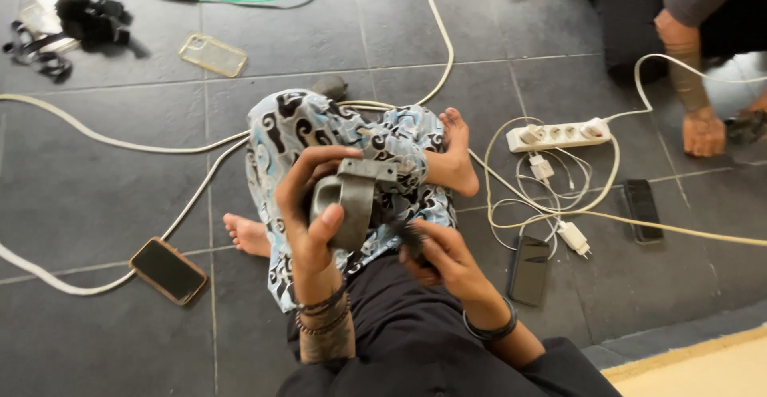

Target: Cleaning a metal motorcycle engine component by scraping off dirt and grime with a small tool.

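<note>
A person sits cross-legged on dark tiles. The left hand point(307, 205) grips a grey strap point(354, 201) above the lap, fingers curled around it. Just right of the strap, the right hand point(439, 257) closes on a small dark tool point(409, 236), blurred. Left of the strap lies a phone point(168, 270); right of it, a power strip point(559, 134). Beyond the strip, another person's hand point(703, 132) rests on the floor.
</note>
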